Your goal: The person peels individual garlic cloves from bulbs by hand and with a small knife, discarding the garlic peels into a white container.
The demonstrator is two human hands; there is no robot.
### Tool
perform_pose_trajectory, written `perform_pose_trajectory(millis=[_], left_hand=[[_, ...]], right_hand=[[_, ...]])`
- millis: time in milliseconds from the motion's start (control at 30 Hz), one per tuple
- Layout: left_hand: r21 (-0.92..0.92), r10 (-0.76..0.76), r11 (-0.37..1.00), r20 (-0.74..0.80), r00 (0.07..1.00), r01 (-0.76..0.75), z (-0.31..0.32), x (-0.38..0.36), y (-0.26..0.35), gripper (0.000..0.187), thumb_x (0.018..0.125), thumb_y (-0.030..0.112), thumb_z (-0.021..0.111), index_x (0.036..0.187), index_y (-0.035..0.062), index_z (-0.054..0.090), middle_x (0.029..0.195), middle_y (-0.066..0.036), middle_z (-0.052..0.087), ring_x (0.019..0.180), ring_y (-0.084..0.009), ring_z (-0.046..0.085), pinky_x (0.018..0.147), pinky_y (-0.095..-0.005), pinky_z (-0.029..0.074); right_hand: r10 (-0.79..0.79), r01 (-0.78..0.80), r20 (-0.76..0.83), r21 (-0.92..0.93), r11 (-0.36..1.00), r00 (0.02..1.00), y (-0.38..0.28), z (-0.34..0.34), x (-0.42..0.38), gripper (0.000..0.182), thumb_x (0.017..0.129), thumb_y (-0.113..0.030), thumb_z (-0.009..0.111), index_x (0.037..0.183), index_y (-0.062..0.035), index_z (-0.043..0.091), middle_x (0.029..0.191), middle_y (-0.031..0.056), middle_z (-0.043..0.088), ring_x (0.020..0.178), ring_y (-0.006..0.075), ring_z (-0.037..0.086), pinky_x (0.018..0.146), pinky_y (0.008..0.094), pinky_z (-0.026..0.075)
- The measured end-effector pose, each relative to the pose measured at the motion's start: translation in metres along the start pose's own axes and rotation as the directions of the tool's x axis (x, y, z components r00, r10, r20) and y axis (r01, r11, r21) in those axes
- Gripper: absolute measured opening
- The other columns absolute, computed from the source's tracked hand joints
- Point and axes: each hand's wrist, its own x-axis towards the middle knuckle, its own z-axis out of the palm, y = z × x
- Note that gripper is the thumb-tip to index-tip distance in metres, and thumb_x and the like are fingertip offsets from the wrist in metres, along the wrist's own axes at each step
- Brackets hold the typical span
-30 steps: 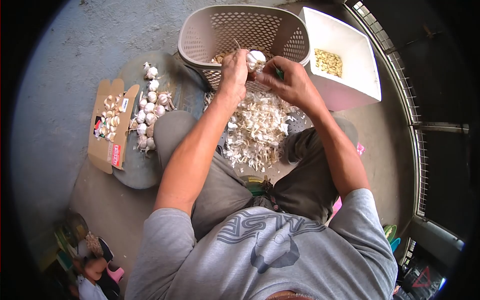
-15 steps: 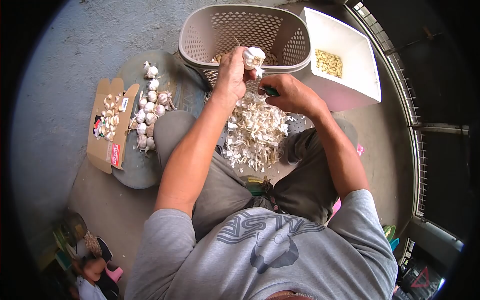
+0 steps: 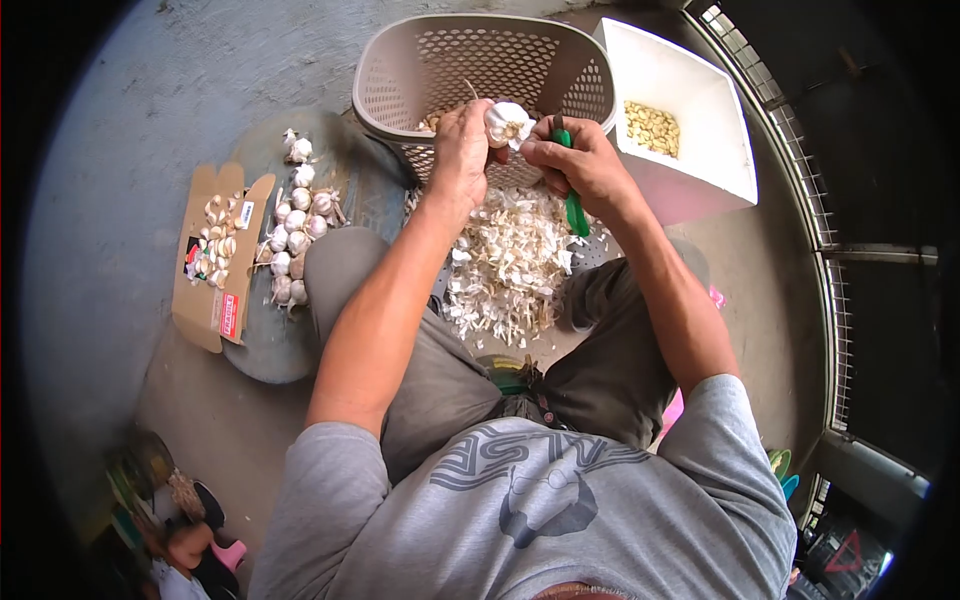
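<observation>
A white garlic bulb [image 3: 507, 124] with its stem pointing up and away is held in my left hand [image 3: 462, 150], in front of the near rim of the brown-grey perforated basket [image 3: 385, 125]. My right hand [image 3: 588, 165] is closed round a small knife with a green handle [image 3: 575, 212]. Its thumb and fingertips are right at the bulb's right side, and the blade's dark metal shows above the fingers. Below both hands lies a heap of garlic skins [image 3: 510, 265] between my legs.
Several whole garlic bulbs [image 3: 297, 220] sit on a round blue-grey surface [image 3: 275, 355] at left. Beside them a cardboard box [image 3: 200, 315] holds loose cloves [image 3: 222, 240]. Peeled cloves [image 3: 652, 130] lie in a white foam box [image 3: 700, 105] at right. Another person [image 3: 190, 550] is at lower left.
My right hand has moved up to the bulb and turned, so the green handle now shows pointing down. The left hand keeps hold of the bulb in nearly the same place.
</observation>
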Motion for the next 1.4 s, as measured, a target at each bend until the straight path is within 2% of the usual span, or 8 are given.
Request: perform_pose_trajectory(millis=[133,333,667,767,867,1000,1233,1400], left_hand=[[0.137,0.122,0.983,-0.014,0.992,-0.118,0.004,0.002,-0.001,0.025,0.100,0.026,0.059,0.095,0.0026,0.067,0.081,-0.004,0.069,0.063,-0.0127,0.063,0.048,-0.0261,0.049],[0.121,0.120,0.986,-0.037,0.992,-0.115,0.005,-0.002,0.009,0.026,0.100,0.026,0.060,0.092,0.0025,0.067,0.077,-0.004,0.068,0.060,-0.0111,0.061,0.049,-0.0257,0.049],[0.236,0.157,0.959,0.020,0.987,-0.157,0.008,-0.005,0.004,0.029,0.101,0.027,0.059,0.090,0.0011,0.068,0.078,-0.002,0.065,0.066,-0.0081,0.057,0.059,-0.0251,0.047],[0.232,0.191,0.953,0.036,0.981,-0.195,0.002,-0.002,-0.002,0.030,0.101,0.027,0.059,0.088,0.0009,0.067,0.075,-0.002,0.063,0.067,-0.0085,0.057,0.061,-0.0251,0.047],[0.550,0.441,0.732,0.066,0.895,-0.402,0.004,-0.002,0.001,0.036,0.101,0.026,0.053,0.081,-0.0002,0.066,0.069,-0.003,0.062,0.053,-0.0093,0.054,0.047,-0.0269,0.046],[0.296,0.163,0.941,0.022,0.986,-0.162,0.005,0.001,0.001,0.032,0.101,0.028,0.057,0.086,0.0018,0.067,0.071,-0.003,0.064,0.056,-0.0103,0.057,0.049,-0.0266,0.048],[0.208,0.046,0.975,0.177,0.983,-0.083,-0.006,0.005,0.010,0.029,0.103,0.030,0.060,0.098,0.0031,0.069,0.079,-0.003,0.068,0.068,-0.0097,0.062,0.057,-0.0261,0.050],[0.259,0.058,0.959,0.217,0.975,-0.115,0.000,0.002,0.020,0.030,0.104,0.031,0.062,0.101,0.0028,0.073,0.085,-0.003,0.071,0.076,-0.0085,0.063,0.067,-0.0243,0.049]], right_hand=[[0.026,-0.028,0.129,0.011,1.000,0.991,-0.003,-0.003,-0.005,0.013,0.093,-0.012,0.073,0.095,-0.0016,0.066,0.068,-0.0021,0.057,0.050,0.0039,0.046,0.044,0.0214,0.035],[-0.110,0.062,-0.101,-0.397,0.916,0.989,-0.005,0.002,-0.004,0.027,0.096,-0.027,0.074,0.092,-0.0010,0.067,0.066,-0.0016,0.058,0.049,0.0024,0.045,0.043,0.0214,0.033],[0.031,-0.025,-0.069,0.077,0.997,0.997,0.002,0.007,0.000,0.016,0.097,-0.013,0.067,0.086,-0.0025,0.065,0.064,-0.0018,0.057,0.049,0.0023,0.044,0.044,0.0220,0.033],[-0.062,0.059,-0.023,-0.101,0.993,0.998,-0.003,0.007,-0.002,0.010,0.094,-0.007,0.064,0.086,-0.0013,0.064,0.065,0.0006,0.058,0.055,0.0066,0.049,0.049,0.0251,0.040],[-0.363,0.357,0.090,-0.499,0.790,0.927,0.008,0.019,-0.008,0.006,0.092,-0.004,0.064,0.089,0.0008,0.063,0.067,0.0053,0.057,0.064,0.0127,0.054,0.058,0.0310,0.046],[-0.169,0.347,0.323,-0.643,0.683,0.931,0.007,0.025,-0.009,0.013,0.087,-0.007,0.072,0.087,0.0018,0.063,0.072,0.0123,0.063,0.066,0.0195,0.056,0.064,0.0372,0.047],[-0.006,0.178,0.223,-0.762,0.623,0.975,-0.012,0.001,-0.017,0.031,0.081,-0.021,0.081,0.090,0.0024,0.063,0.070,0.0074,0.058,0.066,0.0188,0.054,0.064,0.0363,0.047],[-0.021,0.101,0.219,-0.362,0.927,0.975,-0.030,-0.018,-0.017,0.022,0.089,-0.014,0.068,0.106,0.0006,0.067,0.087,0.0010,0.063,0.078,0.0098,0.056,0.070,0.0262,0.047]])
